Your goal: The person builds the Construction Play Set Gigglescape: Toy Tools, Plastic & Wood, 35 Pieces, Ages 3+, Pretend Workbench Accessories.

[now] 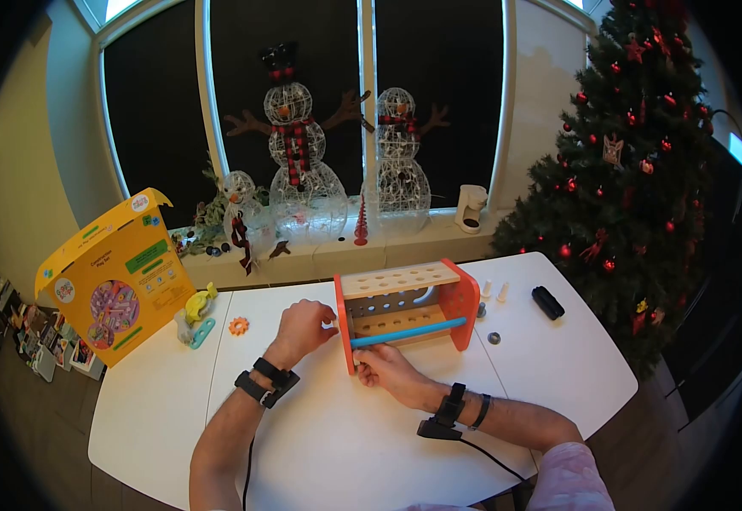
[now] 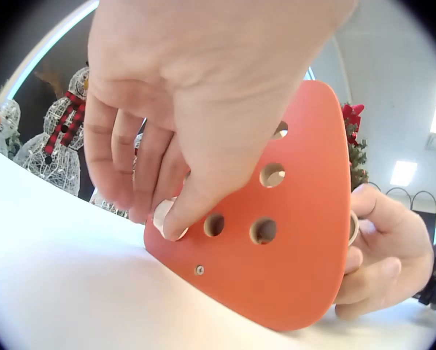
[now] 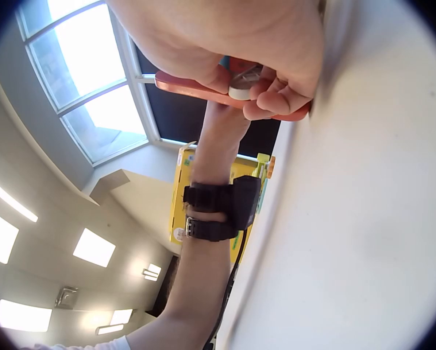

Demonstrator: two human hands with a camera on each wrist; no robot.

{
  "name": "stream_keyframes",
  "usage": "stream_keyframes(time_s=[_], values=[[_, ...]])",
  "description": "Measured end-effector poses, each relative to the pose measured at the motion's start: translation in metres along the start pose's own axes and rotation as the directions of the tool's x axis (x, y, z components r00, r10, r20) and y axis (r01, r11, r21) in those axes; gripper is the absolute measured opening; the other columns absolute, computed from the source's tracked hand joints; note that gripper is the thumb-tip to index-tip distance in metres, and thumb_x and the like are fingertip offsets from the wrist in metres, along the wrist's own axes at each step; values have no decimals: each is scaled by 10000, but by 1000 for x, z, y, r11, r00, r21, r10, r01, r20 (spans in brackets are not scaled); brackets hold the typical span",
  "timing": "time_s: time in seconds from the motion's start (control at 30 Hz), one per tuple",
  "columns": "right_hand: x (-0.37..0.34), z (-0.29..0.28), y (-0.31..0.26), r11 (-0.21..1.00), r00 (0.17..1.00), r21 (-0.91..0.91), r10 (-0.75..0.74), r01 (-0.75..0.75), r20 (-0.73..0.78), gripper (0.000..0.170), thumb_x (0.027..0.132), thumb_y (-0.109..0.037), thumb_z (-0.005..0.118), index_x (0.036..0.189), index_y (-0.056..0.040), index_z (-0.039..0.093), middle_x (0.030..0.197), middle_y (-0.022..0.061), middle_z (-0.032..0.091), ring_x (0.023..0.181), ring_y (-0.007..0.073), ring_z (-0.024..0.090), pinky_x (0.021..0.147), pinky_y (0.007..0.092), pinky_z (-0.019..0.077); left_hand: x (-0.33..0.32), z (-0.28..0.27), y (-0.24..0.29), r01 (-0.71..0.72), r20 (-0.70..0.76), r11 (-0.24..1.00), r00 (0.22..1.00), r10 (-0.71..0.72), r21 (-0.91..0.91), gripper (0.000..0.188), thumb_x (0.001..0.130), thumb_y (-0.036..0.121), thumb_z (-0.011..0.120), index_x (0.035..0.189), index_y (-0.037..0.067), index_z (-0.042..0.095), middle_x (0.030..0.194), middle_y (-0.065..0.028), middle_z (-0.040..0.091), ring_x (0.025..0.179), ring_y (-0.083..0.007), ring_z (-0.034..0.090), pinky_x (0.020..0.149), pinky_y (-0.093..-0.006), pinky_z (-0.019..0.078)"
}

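A toy workbench [image 1: 401, 279] with red-orange side panels, a wooden top full of holes and a blue bar across its front stands on the white table. At the outer face of its left panel [image 2: 305, 255], my left hand [image 1: 307, 328] pinches the pale head of a bolt [image 2: 170, 220] between thumb and fingers. My right hand [image 1: 392, 375] is at that panel's front lower corner. Its thumb and fingers hold a small round piece [image 3: 240, 93] with a pale rim, mostly covered by the fingers; I cannot tell its kind.
Right of the workbench stand white bolts [image 1: 502, 292], with a grey nut [image 1: 494, 338] and a black case-like object [image 1: 548, 302] nearby. An orange gear [image 1: 239, 325], a yellow-and-teal toy piece [image 1: 197, 317] and a yellow box [image 1: 111, 272] are on the left. Wire snowmen [image 1: 307, 170] line the windowsill.
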State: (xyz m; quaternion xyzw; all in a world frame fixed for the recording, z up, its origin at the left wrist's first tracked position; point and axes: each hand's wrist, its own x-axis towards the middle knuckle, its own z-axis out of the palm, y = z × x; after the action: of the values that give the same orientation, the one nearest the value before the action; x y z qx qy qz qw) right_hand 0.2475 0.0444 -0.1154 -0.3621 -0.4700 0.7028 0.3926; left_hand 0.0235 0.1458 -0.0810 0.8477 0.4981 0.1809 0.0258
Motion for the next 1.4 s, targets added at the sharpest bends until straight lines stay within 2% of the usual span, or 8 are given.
stream_keyframes(time_s=[0.3, 0.4, 0.5, 0.7, 0.87, 1.1, 1.3, 1.4], values=[[1, -1, 1, 1000, 1000, -5, 0, 0, 7, 138, 1149, -227, 564, 1138, -97, 610, 983, 31, 636, 801, 92, 534, 731, 269, 482, 1, -10, 7, 40, 63, 998, 997, -43, 39, 265, 818, 310, 909, 1009, 134, 853, 983, -73, 831, 939, -309, 785, 828, -450, 635], [1, 0, 0, 1000, 1000, -7, -4, 4, 2, 133, 1147, -227, 567, 1134, -101, 609, 983, 29, 636, 803, 90, 537, 732, 269, 483, 1, -4, -1, 2, -1, 999, 1000, -2, 48, 295, 813, 341, 899, 1021, 137, 856, 1010, -78, 832, 963, -314, 783, 850, -454, 636], [0, -2, 0, 1000, 1000, -6, -6, 6, 7, 137, 1149, -233, 571, 1133, -102, 609, 983, 25, 636, 805, 88, 539, 732, 269, 484, 2, -3, -2, 7, -21, 998, 1000, -8, -66, 297, 817, 344, 877, 1034, 143, 859, 1019, -91, 829, 980, -322, 778, 859, -461, 634], [-1, 0, -1, 1000, 1000, 0, 6, -6, 8, 142, 1149, -235, 569, 1131, -100, 608, 981, 27, 636, 804, 89, 536, 731, 270, 483, 4, -9, 6, 43, 80, 997, 996, -49, 68, 281, 819, 322, 880, 1046, 158, 861, 997, -102, 822, 978, -326, 775, 849, -468, 631], [0, 1, -2, 1000, 1000, 4, 3, -3, -9, 134, 1146, -223, 562, 1123, -101, 610, 981, 30, 638, 804, 88, 532, 729, 268, 480, 2, -12, 6, -20, -4, 998, 1000, 20, 53, 258, 835, 315, 854, 1037, 156, 863, 1001, -116, 822, 964, -345, 768, 864, -487, 628], [2, -2, 2, 1000, 1000, 2, 5, -5, 15, 124, 1141, -219, 572, 1136, -101, 611, 981, 30, 640, 805, 86, 539, 733, 265, 487, 5, -7, 2, 7, 64, 998, 998, -11, 65, 246, 824, 289, 886, 1030, 157, 858, 985, -85, 822, 953, -332, 767, 840, -479, 625], [-1, -2, 1, 1000, 1000, 9, -7, 7, 1, 116, 1133, -211, 583, 1150, -97, 602, 989, 34, 639, 806, 89, 549, 732, 262, 491, 4, -13, 8, -30, -20, 1000, 999, 30, 0, 228, 830, 297, 878, 1009, 158, 857, 983, -87, 821, 956, -328, 768, 839, -481, 626], [-1, -1, 1, 1000, 1000, 15, 4, -4, 2, 116, 1130, -209, 584, 1148, -95, 600, 990, 37, 638, 807, 92, 550, 732, 264, 490, 4, -13, 8, 42, 96, 999, 994, -44, 28, 237, 808, 291, 909, 995, 158, 852, 981, -62, 825, 945, -313, 773, 818, -471, 626]])
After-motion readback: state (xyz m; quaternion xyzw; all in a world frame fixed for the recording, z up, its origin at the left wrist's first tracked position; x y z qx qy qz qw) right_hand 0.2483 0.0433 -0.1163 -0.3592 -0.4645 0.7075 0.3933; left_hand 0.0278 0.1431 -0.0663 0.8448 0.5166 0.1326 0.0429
